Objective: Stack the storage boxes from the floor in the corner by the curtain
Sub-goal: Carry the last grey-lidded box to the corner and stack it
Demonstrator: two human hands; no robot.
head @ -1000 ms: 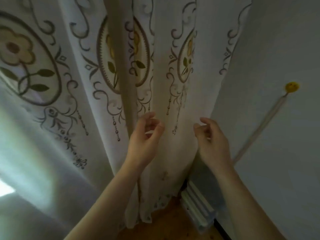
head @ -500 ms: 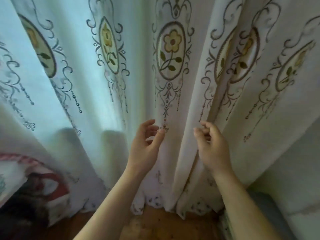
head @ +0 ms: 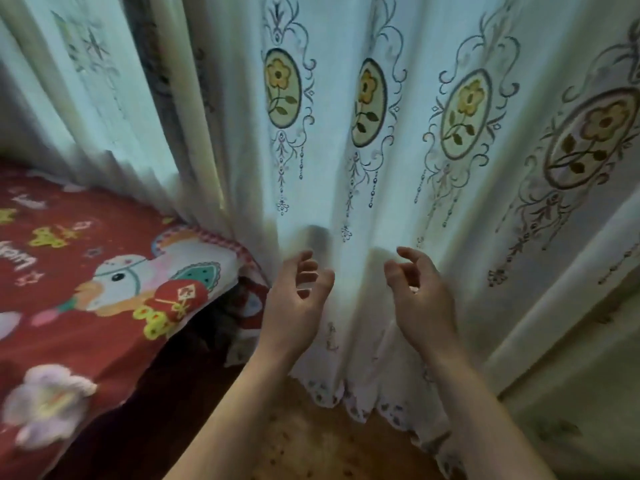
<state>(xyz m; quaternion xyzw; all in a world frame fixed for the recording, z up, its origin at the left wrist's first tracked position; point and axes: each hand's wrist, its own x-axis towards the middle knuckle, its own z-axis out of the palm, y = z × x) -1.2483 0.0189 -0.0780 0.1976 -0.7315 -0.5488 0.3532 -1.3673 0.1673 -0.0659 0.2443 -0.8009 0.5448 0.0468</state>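
Probably a home bedroom: embroidered curtain (head: 346, 188), cartoon-print bedspread (head: 86, 271).

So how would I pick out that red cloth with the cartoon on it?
Start at the white flower-embroidered curtain that fills the view. At its left foot lies the red blanket, left of the left hand. It alone is bright red, printed with a white cartoon animal and yellow shapes.
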